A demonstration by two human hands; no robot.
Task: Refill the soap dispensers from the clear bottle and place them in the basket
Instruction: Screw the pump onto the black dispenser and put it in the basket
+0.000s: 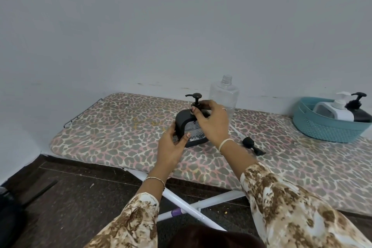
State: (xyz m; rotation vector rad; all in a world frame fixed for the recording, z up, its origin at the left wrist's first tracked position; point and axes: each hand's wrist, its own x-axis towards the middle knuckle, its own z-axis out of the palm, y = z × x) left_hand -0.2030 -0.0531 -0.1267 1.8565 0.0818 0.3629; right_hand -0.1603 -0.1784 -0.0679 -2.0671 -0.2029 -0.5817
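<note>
A black soap dispenser [188,125] stands upright on the ironing board [120,127], its pump spout pointing left, just in front of the uncapped clear bottle [224,94]. The left hand [171,145] grips the dispenser's lower left side, while the right hand [211,121] curls from above around the pump collar. Two more dispensers sit in the blue basket [322,129] far right.
</note>
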